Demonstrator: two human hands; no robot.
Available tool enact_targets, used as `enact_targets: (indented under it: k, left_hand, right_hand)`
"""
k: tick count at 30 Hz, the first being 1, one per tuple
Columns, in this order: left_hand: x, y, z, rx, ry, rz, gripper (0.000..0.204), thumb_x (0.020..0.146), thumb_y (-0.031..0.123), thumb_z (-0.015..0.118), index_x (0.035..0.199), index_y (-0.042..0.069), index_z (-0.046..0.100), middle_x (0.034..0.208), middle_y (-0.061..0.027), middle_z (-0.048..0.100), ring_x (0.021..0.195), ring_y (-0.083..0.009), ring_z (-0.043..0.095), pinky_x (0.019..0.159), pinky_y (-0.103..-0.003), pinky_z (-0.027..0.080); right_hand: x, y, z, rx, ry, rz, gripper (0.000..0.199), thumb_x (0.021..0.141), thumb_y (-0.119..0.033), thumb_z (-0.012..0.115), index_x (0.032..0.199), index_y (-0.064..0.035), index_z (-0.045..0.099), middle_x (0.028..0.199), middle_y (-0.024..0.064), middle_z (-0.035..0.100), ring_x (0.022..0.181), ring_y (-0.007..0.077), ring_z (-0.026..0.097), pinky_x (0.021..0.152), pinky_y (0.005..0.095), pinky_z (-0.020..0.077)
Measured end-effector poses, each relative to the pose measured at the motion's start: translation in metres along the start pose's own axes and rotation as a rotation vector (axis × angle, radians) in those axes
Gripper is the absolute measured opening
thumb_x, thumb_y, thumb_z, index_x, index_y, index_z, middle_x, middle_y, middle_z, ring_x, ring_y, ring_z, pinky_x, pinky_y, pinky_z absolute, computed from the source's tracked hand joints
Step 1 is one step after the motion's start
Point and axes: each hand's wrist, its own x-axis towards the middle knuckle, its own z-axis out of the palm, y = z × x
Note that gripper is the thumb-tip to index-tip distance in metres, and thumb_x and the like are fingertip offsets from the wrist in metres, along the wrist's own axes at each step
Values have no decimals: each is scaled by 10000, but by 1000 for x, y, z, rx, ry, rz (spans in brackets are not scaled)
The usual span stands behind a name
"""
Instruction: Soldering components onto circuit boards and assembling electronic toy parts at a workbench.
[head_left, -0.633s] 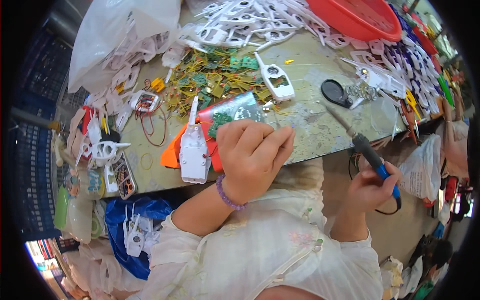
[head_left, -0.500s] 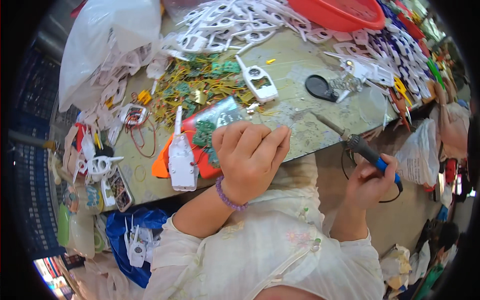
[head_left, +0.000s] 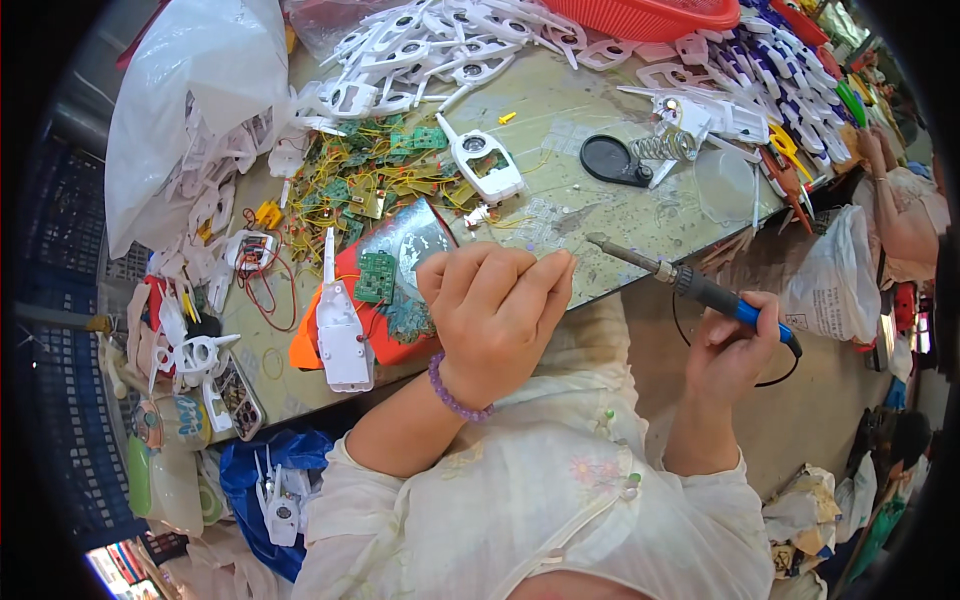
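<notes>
My left hand (head_left: 500, 305), with a purple bead bracelet (head_left: 452, 392) at the wrist, is held pinched above the table's near edge. Whatever lies between thumb and finger is too fine to make out. My right hand (head_left: 735, 345) grips a soldering iron (head_left: 705, 292) by its blue and black handle. Its metal tip points left and sits just right of my left fingertips, apart from them. Left of that hand, a green circuit board (head_left: 376, 277) rests on a red block (head_left: 405, 352). A white plastic housing (head_left: 343, 340) with a long antenna-like end leans by the block.
Wired circuit boards (head_left: 350, 185) lie heaped behind, beside a white casing (head_left: 484, 165). White casings (head_left: 420, 45) pile up at the back near a red basket (head_left: 650, 18). On the right are a coiled soldering-iron stand (head_left: 665, 146), pliers (head_left: 782, 185) and yellow-handled scissors (head_left: 788, 150).
The soldering iron has moved left, its tip closer to my left hand. My left hand stays pinched in nearly the same place. The table things appear shifted left in view.
</notes>
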Motion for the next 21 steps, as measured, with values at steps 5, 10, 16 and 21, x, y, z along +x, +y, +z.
enact_targets:
  k: [5,10,16,21]
  left_hand:
    - [-1,-2,-1,4,-13,0,199,648,122,788,819,143,688,742,42,554,756,-159,528,710,-331,319]
    - [1,-1,-1,14,-38,8,174,679,136,769,822,137,671,761,45,563,766,-148,547,716,-330,320]
    - [3,2,1,3,-43,-10,183,650,120,793,799,153,691,730,43,556,737,-162,523,708,-324,320]
    - [3,3,2,-10,-40,-5,181,653,121,793,800,150,691,729,41,558,733,-165,525,701,-326,321]
  right_hand:
    - [3,3,-2,-4,-11,-23,282,930,-305,476,834,-43,517,499,43,471,421,115,434,465,251,376]
    - [3,2,-3,-31,7,-26,303,937,-323,458,833,-45,517,482,37,451,406,108,410,446,236,354]
    - [1,0,-1,-34,62,-22,283,928,-311,486,826,-48,515,497,42,463,411,103,415,449,238,354]
    - [1,-1,-4,-7,16,-12,279,923,-312,494,824,-52,513,518,48,477,417,102,414,459,246,358]
